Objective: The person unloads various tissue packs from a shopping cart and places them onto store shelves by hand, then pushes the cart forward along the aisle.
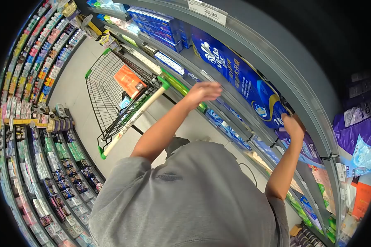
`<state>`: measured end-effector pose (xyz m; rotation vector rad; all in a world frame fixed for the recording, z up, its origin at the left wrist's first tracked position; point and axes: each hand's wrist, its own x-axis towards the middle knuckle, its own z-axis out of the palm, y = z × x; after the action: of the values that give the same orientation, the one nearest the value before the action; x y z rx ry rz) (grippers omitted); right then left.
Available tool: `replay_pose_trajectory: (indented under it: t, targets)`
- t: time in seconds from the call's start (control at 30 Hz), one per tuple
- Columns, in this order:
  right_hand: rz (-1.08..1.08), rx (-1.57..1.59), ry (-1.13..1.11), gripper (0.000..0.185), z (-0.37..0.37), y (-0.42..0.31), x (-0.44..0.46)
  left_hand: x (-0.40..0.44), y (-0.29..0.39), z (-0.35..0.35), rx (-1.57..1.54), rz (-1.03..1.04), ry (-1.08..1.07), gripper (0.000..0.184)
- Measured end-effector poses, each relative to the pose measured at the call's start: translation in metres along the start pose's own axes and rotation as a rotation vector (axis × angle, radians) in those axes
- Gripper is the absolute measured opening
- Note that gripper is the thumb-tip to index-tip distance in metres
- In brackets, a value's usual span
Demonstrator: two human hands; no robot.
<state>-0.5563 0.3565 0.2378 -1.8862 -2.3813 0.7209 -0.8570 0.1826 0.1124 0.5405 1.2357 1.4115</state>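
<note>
A large blue Vinda tissue pack (245,82) lies along a shelf in front of me. My right hand (293,124) is at its right end, gripping the corner, with some fingers hidden behind the edge. In the air before the shelf front is my left hand (204,94), slightly blurred, its fingers stretched out and nothing in it. It is nearest to the shelf edge, apart from the pack.
A shopping cart (105,88) stands at left, its handle toward me, with an orange pack (130,80) inside. More blue tissue packs (156,26) sit farther along the shelf. Purple packages (354,140) are at right. Stocked shelves (49,177) line the aisle's left side.
</note>
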Motion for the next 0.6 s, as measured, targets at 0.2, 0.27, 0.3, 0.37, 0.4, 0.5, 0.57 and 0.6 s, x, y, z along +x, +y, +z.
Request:
replay_pose_trajectory:
  t: [0.2,0.27,0.3,0.37,0.4,0.5,0.57,0.6]
  targets:
    - [-0.237,-0.149,0.307,0.048,0.018,0.016,-0.001,-0.139,-0.147,-0.108,-0.203,-0.333,0.476,0.039]
    - [0.025,-0.218,0.123,0.053,0.018,0.019,0.008,-0.18,-0.155,-0.116,-0.259,-0.407,0.583,0.038]
    - [0.019,-0.231,0.088,0.053,0.015,0.017,0.013,-0.199,-0.157,-0.115,-0.298,-0.403,0.657,0.037]
    - [0.164,-0.13,-0.164,0.059,0.013,0.014,0.025,-0.229,-0.171,-0.12,-0.378,-0.366,0.74,0.033]
    - [0.174,0.032,-0.13,0.061,0.02,0.024,0.032,-0.233,-0.166,-0.117,-0.366,-0.345,0.766,0.033]
    - [0.19,0.152,-0.088,0.061,0.031,0.03,0.027,-0.231,-0.141,-0.102,-0.344,-0.274,0.798,0.03]
    - [0.156,0.129,-0.014,0.057,0.022,0.014,0.018,-0.225,-0.118,-0.092,-0.261,-0.269,0.792,0.028]
    - [0.135,0.115,0.027,0.055,0.016,0.003,0.014,-0.227,-0.113,-0.091,-0.217,-0.241,0.78,0.028]
